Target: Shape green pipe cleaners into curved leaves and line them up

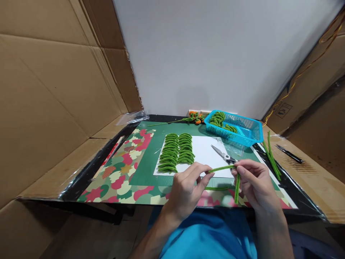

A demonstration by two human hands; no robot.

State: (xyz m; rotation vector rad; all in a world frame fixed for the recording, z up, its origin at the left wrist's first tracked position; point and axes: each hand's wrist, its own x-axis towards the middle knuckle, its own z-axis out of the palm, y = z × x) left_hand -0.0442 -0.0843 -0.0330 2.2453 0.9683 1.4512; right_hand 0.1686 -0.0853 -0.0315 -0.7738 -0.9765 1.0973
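Between my two hands a green pipe cleaner is stretched out just above the near edge of a white sheet. My left hand pinches its left end. With thumb and fingers closed, my right hand holds the other end, where a green length hangs down; whether it is the same piece bent over, I cannot tell. Another green pipe cleaner shows below, close to the table's front edge. Scissors lie on the sheet behind my right hand, their handles partly hidden.
Two columns of curved green pieces lie on the sheet's left. A blue basket with more curved pieces stands at the back right. Orange-and-green stems lie behind. Long green pipe cleaners and a black-handled cutter are at right. Cardboard walls flank the table.
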